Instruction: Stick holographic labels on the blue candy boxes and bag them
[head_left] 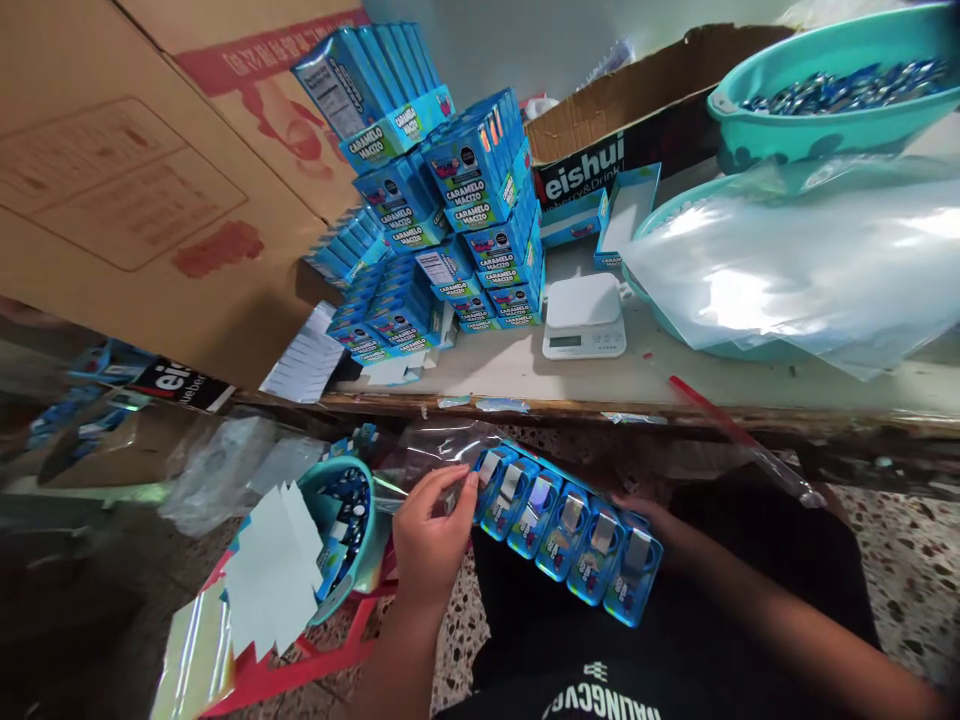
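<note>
Over my lap is a display box of candy packs [566, 535], a row of several shiny blue packs standing side by side, tilted down to the right. My left hand [431, 540] is closed at its left end, thumb and fingertips against the end pack. At the right end, my right hand [652, 520] grips the box from behind, its fingers mostly hidden by the packs. A clear plastic bag [442, 445] spreads behind the left end, close to my left fingers; whether they pinch it too I cannot tell.
On the bench stand stacked blue candy boxes [480, 200], a white scale [583, 318], a teal basin of wrapped candies [832, 140] and clear plastic sheets [795, 260]. A red strip [739, 437] overhangs the edge. Flat white cards [274, 575] lie beside a teal bucket [360, 560] on a red stool [300, 670].
</note>
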